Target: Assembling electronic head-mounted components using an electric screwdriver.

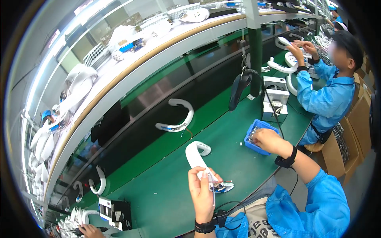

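Note:
My left hand (201,190) is closed round a white curved plastic housing (195,155), held over the near side of the green bench. At its lower end, an opened part shows a circuit board (223,187) and thin reddish wires. A thin pale rod runs down beside the fingers; I cannot tell what it is. My right hand (274,142) reaches into a blue plastic bin (260,150) of small metal parts (252,136). Its fingertips are bent together among them, and whatever they pinch is hidden. Both wrists wear black straps.
Another white curved housing (186,115) with loose wires lies on the dark conveyor belt beyond the bench (158,182). A power screwdriver (240,89) hangs near a metal fixture (275,99). To the right a co-worker (327,89) handles a white part. A box-shaped device (115,213) stands at lower left.

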The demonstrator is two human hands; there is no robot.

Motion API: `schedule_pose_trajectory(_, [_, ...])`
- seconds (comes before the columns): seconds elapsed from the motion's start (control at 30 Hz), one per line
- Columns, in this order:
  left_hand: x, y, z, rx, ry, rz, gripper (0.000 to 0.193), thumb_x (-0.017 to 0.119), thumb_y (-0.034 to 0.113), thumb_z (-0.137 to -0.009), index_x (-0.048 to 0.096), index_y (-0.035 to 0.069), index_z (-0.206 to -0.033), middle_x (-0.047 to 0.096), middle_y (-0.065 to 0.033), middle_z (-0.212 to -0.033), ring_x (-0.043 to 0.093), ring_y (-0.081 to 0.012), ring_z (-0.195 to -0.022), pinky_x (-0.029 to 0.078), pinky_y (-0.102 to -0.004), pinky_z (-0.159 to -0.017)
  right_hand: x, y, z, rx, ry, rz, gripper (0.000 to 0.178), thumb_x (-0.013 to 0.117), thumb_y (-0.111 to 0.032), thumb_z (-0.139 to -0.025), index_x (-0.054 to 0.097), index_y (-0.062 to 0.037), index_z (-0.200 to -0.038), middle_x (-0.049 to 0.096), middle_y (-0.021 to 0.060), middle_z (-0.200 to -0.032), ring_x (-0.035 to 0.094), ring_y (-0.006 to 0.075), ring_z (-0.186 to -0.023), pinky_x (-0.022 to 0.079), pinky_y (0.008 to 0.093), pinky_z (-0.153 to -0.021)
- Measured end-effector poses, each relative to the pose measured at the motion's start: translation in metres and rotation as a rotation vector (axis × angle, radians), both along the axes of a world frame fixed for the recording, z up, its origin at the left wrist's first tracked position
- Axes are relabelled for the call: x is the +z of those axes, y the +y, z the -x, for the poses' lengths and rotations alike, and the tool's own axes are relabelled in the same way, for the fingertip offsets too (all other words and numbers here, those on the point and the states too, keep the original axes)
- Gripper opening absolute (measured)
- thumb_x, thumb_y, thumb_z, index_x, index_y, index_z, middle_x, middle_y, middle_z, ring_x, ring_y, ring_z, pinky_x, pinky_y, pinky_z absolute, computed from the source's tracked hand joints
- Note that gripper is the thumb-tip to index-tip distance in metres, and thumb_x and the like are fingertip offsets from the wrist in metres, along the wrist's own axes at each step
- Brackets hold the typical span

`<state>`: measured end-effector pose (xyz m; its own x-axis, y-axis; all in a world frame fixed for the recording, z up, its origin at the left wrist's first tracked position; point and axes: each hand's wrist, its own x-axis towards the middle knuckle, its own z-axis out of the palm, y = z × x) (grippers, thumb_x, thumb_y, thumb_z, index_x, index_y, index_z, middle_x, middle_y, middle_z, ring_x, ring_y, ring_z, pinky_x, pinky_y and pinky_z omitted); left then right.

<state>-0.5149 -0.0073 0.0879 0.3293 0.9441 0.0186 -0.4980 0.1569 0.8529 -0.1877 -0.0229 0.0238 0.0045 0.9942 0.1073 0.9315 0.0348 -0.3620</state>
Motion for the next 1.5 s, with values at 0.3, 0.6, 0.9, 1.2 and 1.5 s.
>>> schedule_pose_trajectory(0.3, [-0.001,0.002,0.015,-0.094,-0.062,0.018,0.041,0.040,0.019,-0.107,0.041,0.005,-0.146,0.067,-0.0204,-0.105,0.070,-0.0299,-0.092,0.058,-0.0467,-0.088,0.054,-0.011,0.023,-0.132,0.321,-0.128,0.007,0.069,-0.006,-0.093,0.066,-0.0018,-0.098,0.070,0.0187,-0.084,0.069,0.0405,-0.082,0.052,0.0473,-0.071])
schedule_pose_trajectory(0.6, [-0.007,0.004,0.006,-0.101,0.044,-0.058,0.045,0.043,0.004,-0.109,0.040,0.004,-0.153,0.068,-0.0155,-0.107,0.071,-0.0221,-0.089,0.060,-0.0383,-0.084,0.040,-0.015,0.012,-0.148,0.337,-0.260,0.010,0.070,-0.001,-0.093,0.070,0.0030,-0.102,0.074,0.0198,-0.090,0.073,0.0366,-0.082,0.057,0.0416,-0.073])
schedule_pose_trajectory(0.9, [-0.009,0.005,-0.001,-0.094,0.106,-0.114,0.042,0.045,0.005,-0.109,0.043,0.002,-0.151,0.068,-0.0140,-0.103,0.069,-0.0190,-0.087,0.059,-0.0347,-0.082,0.041,-0.021,0.013,-0.193,0.362,-0.299,0.007,0.071,0.001,-0.092,0.069,0.0043,-0.098,0.072,0.0179,-0.081,0.072,0.0299,-0.070,0.056,0.0350,-0.067])
schedule_pose_trajectory(1.2, [-0.011,0.005,-0.009,-0.081,0.020,-0.099,0.047,0.040,0.003,-0.102,0.045,0.001,-0.149,0.068,-0.0150,-0.100,0.069,-0.0206,-0.086,0.058,-0.0367,-0.082,0.068,-0.012,0.048,-0.267,0.762,-0.302,0.009,0.067,-0.005,-0.101,0.064,0.0028,-0.096,0.069,0.0085,-0.073,0.066,0.0113,-0.064,0.053,0.0257,-0.058])
schedule_pose_trajectory(1.5, [-0.002,0.006,-0.015,-0.010,0.099,-0.116,0.053,0.042,0.023,-0.102,0.043,-0.004,-0.148,0.067,-0.0196,-0.104,0.070,-0.0256,-0.082,0.058,-0.0374,-0.076,0.081,0.022,0.133,0.518,0.575,-0.648,0.010,0.080,-0.006,-0.088,0.076,-0.0044,-0.097,0.069,0.0020,-0.069,0.061,0.0157,-0.054,0.042,0.0292,-0.051])
